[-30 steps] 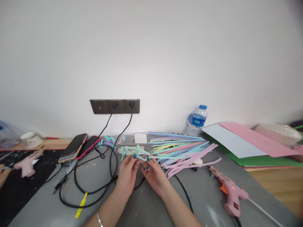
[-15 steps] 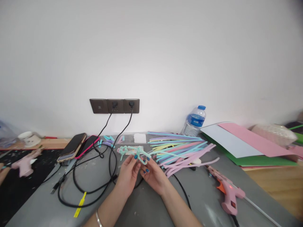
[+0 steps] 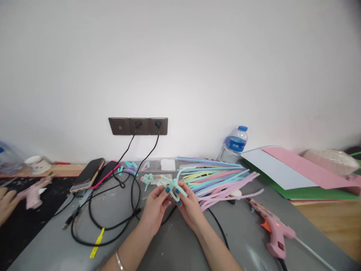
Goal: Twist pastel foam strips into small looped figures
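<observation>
Between my hands is a mint-green pipe cleaner bent into several loops, with one free end sticking up toward the right. My left hand pinches its left side between thumb and fingers. Gripping the right side, my right hand has its fingers closed around the loops; part of the shape is hidden by the fingertips. Just behind them on the grey table lies a finished-looking mint pipe cleaner flower. A spread of pastel pipe cleaners lies to the right of my hands.
A pink glue gun lies at the right, near stacked coloured paper and a water bottle. Black cables loop over the left side beside phones. Another person's hand is at a second glue gun.
My hands have turned the mint pipe cleaner, so its loops spread wider and a free end now points up. At the far left, the other person's hand has come further into view.
</observation>
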`<control>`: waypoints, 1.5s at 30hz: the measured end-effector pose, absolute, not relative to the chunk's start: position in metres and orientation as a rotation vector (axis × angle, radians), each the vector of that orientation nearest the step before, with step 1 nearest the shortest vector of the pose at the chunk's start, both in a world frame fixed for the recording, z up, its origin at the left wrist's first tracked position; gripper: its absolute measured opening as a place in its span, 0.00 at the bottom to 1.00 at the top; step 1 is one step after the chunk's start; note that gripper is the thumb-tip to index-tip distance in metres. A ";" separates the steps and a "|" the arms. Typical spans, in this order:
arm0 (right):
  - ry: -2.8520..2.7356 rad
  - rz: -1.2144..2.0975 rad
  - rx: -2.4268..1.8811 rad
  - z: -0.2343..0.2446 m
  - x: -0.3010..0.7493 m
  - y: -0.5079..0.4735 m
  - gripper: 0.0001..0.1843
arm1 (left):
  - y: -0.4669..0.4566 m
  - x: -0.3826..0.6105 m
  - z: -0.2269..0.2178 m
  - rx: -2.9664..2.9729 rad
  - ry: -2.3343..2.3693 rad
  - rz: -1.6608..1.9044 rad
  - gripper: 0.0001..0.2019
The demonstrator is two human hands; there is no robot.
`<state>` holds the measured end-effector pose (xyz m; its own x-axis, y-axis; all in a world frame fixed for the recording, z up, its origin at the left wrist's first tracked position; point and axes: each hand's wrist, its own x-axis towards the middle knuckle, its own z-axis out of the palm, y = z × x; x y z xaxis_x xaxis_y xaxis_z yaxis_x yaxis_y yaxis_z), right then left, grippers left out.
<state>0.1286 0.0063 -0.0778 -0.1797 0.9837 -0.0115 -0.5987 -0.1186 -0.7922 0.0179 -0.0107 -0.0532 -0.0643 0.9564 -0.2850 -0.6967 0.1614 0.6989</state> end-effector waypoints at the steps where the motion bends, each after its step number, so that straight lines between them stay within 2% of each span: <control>1: -0.832 1.583 -0.694 -0.079 0.129 0.006 0.14 | -0.011 0.018 -0.053 0.404 0.860 1.408 0.16; 8: -1.102 1.301 -0.923 -0.080 0.132 0.006 0.12 | -0.011 0.017 -0.058 0.573 0.943 1.400 0.17; 14: -1.253 1.173 -0.937 -0.078 0.135 0.006 0.12 | -0.010 0.016 -0.065 0.631 0.959 1.401 0.15; 20: -1.127 1.356 -0.845 -0.083 0.133 0.006 0.08 | -0.010 0.015 -0.064 0.644 0.962 1.390 0.14; 30: -0.970 1.527 -0.686 -0.092 0.130 0.008 0.08 | -0.010 0.017 -0.065 0.680 0.870 1.472 0.13; 36: -0.927 1.573 -0.634 -0.087 0.128 0.008 0.08 | -0.010 0.018 -0.063 0.602 0.844 1.555 0.13; 39: -0.927 1.571 -0.640 -0.085 0.128 0.007 0.09 | -0.009 0.018 -0.062 0.567 0.861 1.528 0.16; 45: -0.990 1.529 -0.710 -0.092 0.131 0.009 0.10 | -0.006 0.015 -0.063 0.589 0.852 1.429 0.15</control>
<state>0.1314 0.0088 -0.0921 -0.1938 0.9779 0.0790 -0.4722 -0.0224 -0.8812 0.0147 -0.0064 -0.0627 -0.0599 0.9867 -0.1512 -0.6021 0.0852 0.7939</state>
